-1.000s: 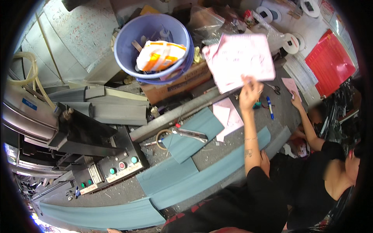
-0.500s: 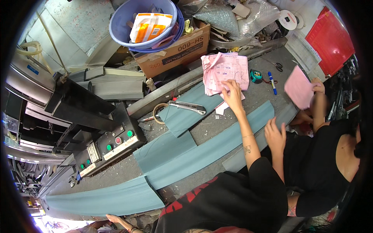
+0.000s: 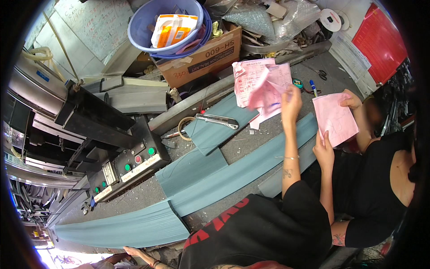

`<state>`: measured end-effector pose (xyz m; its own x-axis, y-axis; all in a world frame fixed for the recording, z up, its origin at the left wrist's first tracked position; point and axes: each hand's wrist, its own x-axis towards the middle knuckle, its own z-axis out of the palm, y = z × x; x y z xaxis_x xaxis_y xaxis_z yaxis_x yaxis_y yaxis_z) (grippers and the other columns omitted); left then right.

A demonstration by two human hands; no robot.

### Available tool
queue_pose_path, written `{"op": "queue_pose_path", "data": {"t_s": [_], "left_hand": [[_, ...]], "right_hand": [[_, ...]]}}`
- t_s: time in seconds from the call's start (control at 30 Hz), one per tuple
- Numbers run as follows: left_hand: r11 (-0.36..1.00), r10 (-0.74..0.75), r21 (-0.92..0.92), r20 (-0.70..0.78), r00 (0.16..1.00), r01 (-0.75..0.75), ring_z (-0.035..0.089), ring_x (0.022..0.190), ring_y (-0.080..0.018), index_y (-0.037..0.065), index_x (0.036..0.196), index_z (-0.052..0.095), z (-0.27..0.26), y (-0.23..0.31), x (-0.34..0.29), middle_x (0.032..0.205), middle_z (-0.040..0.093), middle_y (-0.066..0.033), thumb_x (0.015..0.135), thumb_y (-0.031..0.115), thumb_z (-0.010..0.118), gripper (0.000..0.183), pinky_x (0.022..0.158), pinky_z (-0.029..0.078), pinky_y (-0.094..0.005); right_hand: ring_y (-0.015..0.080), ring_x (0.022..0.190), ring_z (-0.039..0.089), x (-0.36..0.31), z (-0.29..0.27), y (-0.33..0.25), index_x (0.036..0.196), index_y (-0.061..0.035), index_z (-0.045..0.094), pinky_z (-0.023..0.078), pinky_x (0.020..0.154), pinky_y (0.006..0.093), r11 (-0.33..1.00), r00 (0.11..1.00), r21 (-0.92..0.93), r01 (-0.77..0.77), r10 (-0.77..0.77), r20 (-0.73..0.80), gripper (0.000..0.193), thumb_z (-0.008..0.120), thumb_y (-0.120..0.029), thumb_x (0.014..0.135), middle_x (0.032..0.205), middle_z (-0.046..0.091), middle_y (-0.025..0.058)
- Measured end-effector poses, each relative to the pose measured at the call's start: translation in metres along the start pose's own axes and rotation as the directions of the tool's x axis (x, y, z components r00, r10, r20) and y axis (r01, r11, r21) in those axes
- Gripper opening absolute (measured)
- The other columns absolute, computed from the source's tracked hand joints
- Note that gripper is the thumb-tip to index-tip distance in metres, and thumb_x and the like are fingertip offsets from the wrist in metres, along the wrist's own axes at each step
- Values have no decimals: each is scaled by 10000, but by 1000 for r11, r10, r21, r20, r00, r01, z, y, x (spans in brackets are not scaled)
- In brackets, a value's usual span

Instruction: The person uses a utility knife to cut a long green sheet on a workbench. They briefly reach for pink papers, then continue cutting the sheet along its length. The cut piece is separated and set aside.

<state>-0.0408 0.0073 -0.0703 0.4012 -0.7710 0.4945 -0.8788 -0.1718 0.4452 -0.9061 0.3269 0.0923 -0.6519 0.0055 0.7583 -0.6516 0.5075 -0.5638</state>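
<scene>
My right hand (image 3: 291, 102) pinches the edge of a pink paper sheet (image 3: 264, 95), folded back over a stack of written pink sheets (image 3: 244, 71). Down at the lower left, my left hand (image 3: 131, 252) stretches its fingers along the near edge of a long blue-grey strip (image 3: 121, 226); the rest of that arm is mostly out of view. At my right, a co-worker in black holds a separate pink paper (image 3: 333, 119) with both hands. More blue-grey strips (image 3: 251, 168) overlap along the bench, one reaching under the pink stack.
A utility knife (image 3: 217, 120) and a tape roll (image 3: 182, 129) lie on the strips. Beyond the stack are a green tape measure (image 3: 298, 84), a blue marker (image 3: 313, 87) and scissors (image 3: 321, 74). A button panel (image 3: 130, 168) stands left; a cardboard box (image 3: 201, 60) with basins sits behind.
My right hand has moved right and lifted the top sheet off the stack. The co-worker's paper has come left and lower, with a second hand now on it. My left hand stays put.
</scene>
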Motion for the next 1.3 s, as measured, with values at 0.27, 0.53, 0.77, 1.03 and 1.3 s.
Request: {"op": "queue_pose_path", "data": {"t_s": [0.27,0.53,0.77,1.03,1.3], "left_hand": [[1000,5,22,14,1000,-6,609,883,-322,-44,1163,561,3,-7,-4,1027,633,-189,946,252,438,387,715,489,-385],[1000,6,23,7,1000,-6,610,887,-329,-47,1162,563,5,-7,-3,1030,635,-196,948,242,436,382,720,489,-388],[1000,15,21,7,1000,-15,611,889,-336,-50,1162,565,10,3,2,1033,638,-202,949,233,434,378,725,489,-391],[1000,20,12,-6,1000,-20,612,893,-344,-53,1162,567,11,-15,2,1036,640,-208,951,224,433,373,730,488,-395],[999,-11,-32,-5,1000,11,609,917,-359,-49,1145,583,14,-37,9,1055,641,-211,946,176,422,340,764,480,-407]], "right_hand": [[389,798,610,-27,-83,-11,964,5,597,467,741,459,955,907,-275,114,13,422,191,542,-23,783,873,638,228],[346,815,638,-27,-66,1,956,-14,619,459,768,440,967,630,-231,108,113,768,207,581,-179,837,858,668,188],[379,1068,570,-12,62,-47,1312,28,414,459,857,491,991,850,-71,-112,132,510,724,679,-412,802,1250,513,253],[418,978,589,-17,133,-61,1285,43,386,491,816,483,972,850,-189,-138,214,482,610,647,-238,810,1131,536,254],[401,744,545,88,54,-116,897,53,580,423,663,468,949,976,232,214,-215,-24,163,485,-75,863,801,530,204]]}}
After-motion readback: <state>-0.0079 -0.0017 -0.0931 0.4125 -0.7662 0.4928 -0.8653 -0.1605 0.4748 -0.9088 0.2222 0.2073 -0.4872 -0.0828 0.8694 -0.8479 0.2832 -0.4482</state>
